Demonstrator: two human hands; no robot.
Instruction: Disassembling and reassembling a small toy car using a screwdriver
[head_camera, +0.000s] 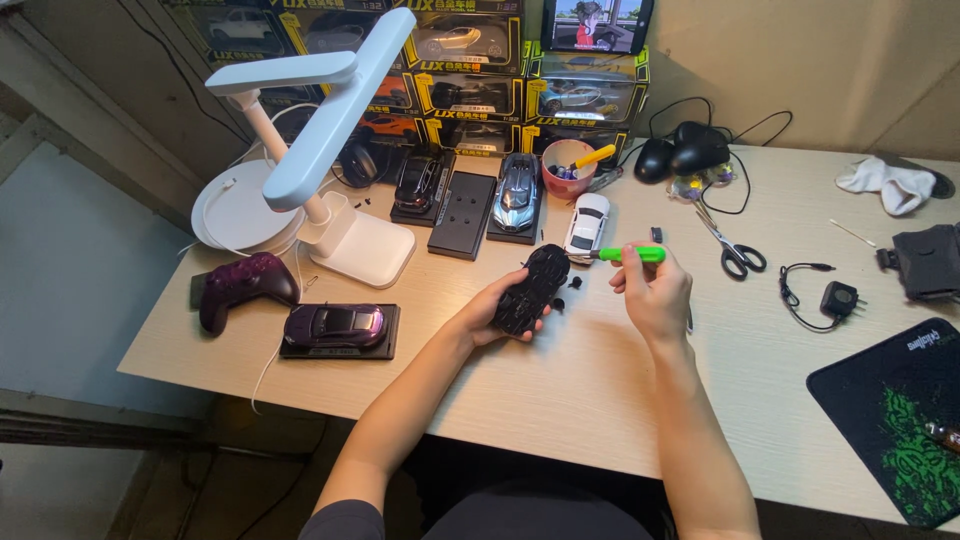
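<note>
Down near the person, two bare arms are reaching out over the pale wooden desk (560, 390). The left hand (487, 312) is wrapping its fingers around a black toy car (531, 289), holding it upside down just above the desk. The right hand (655, 295) is closing tight on a green screwdriver (625, 255), and the metal tip is touching the far end of the black toy car. A few small black bits (575, 283) are lying on the desk between the two hands.

Off to the left, a purple toy car (335, 324) is sitting on a flat black stand, and a dark purple game controller (243, 287) is lying beside it. On the right, a black and green mouse pad (895, 420) is hanging over the near edge of the desk. A small black plug with a cord (836, 297) is resting near it.

A little farther away, a white toy car (586, 222) is standing just past the screwdriver. Scissors (732, 245) are lying to its right. A big white desk lamp (330, 130) is leaning over the left side.

Farther back, a black car (418, 183) and a silver-blue car (517, 192) are sitting on black stands, with an empty black stand (463, 213) between them. A pink cup (567, 166) is holding tools. At the very back, boxes of toy cars (470, 70) are stacked against the wall.
</note>
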